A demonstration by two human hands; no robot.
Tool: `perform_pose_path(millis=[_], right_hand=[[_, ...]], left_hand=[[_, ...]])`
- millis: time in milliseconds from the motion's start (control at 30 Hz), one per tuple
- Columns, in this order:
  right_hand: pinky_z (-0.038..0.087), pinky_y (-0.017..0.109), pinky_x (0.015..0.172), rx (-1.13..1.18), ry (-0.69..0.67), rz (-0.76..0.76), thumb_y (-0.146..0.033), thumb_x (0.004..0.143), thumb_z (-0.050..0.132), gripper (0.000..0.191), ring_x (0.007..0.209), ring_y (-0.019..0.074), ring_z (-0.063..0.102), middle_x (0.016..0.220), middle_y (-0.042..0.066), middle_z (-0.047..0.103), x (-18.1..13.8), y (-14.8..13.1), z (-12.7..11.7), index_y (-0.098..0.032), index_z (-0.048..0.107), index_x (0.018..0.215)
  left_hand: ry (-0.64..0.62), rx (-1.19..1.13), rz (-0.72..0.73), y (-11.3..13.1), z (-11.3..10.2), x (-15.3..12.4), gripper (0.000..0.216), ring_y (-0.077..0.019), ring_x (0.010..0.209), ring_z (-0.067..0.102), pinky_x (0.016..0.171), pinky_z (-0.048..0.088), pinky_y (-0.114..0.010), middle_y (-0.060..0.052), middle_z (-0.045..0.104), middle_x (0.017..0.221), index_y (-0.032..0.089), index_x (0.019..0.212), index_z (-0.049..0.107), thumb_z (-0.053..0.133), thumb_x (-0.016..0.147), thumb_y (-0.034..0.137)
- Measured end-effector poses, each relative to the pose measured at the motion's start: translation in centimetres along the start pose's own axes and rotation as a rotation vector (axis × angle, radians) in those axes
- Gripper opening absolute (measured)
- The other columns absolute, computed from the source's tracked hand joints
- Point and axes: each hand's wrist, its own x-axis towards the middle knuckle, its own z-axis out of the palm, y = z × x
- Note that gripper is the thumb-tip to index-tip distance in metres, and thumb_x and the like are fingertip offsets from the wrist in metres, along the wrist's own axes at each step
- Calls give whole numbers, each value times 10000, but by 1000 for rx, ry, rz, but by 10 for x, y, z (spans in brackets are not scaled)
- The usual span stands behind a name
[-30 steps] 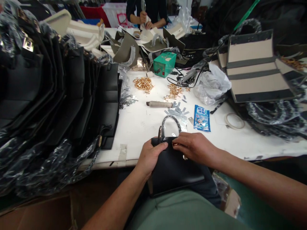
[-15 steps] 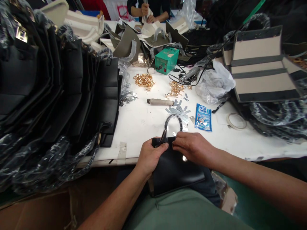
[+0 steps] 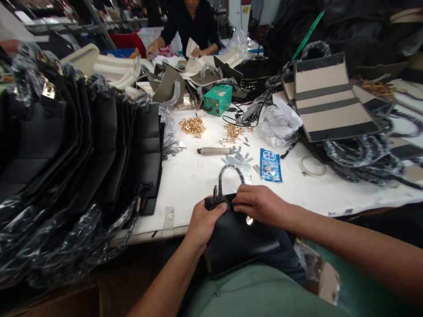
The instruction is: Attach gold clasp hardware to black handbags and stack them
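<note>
Black handbag [image 3: 243,246], arched handle [image 3: 231,167] upward, sits at the person's lap [image 3: 291,255] before a white bench [image 3: 185,185]. The left hand [image 3: 205,222] grips its top edge between fingers and thumb; the right hand [image 3: 259,202] bends its fingers there, whether gripping anything cannot be told.

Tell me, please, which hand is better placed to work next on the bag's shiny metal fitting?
Probably the right hand. It lies over the black bag, close beside the shiny metal fitting; the left hand grips the bag's upper left corner, farther away, and seems better for steadying.
</note>
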Motion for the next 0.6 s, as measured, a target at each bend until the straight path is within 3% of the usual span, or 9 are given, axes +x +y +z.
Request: perform_pose_path(millis=[167, 300, 467, 533, 600], right_hand=[[483, 297, 818, 6, 132, -68, -290, 949, 585, 167, 900, 180, 617, 983, 63, 650, -11, -16, -12, -227, 678, 1072], [496, 349, 844, -12, 319, -102, -302, 932, 607, 235, 967, 210, 607, 1084, 83, 637, -22, -35, -18, -256, 636, 1161], [412, 484, 1056, 7, 644, 8, -349, 774, 788, 764, 1269, 307, 464, 1379, 130, 480, -36, -46, -13, -291, 396, 1427], [354, 492, 1116, 80, 648, 80, -372, 722, 824, 943, 1356, 320, 381, 1474, 141, 391, -38, -47, -12, -270, 285, 1489], [389, 450, 1087, 157, 600, 84, -382, 717, 825, 922, 1324, 303, 430, 1442, 129, 441, -39, -47, -15, -259, 312, 1473]], left_hand=[[-31, 55, 164, 15, -2, -24, 291, -169, 761, 610, 742, 481, -265, -20, 707, 827, 171, 931, 713, 787, 717, 354], [28, 190, 299, 37, -1, -46, 227, -159, 730, 586, 722, 465, -245, -5, 695, 766, 178, 863, 734, 798, 700, 324], [27, 326, 453, 44, -7, -65, 170, -169, 775, 608, 729, 458, -239, -10, 711, 834, 218, 918, 750, 752, 768, 298], [-11, 345, 489, 42, -10, -70, 188, -181, 811, 626, 751, 468, -246, -24, 720, 896, 229, 967, 751, 739, 788, 285], [-29, 377, 532, 41, -11, -75, 186, -188, 825, 636, 747, 478, -247, -36, 723, 911, 230, 977, 757, 736, 794, 258]])
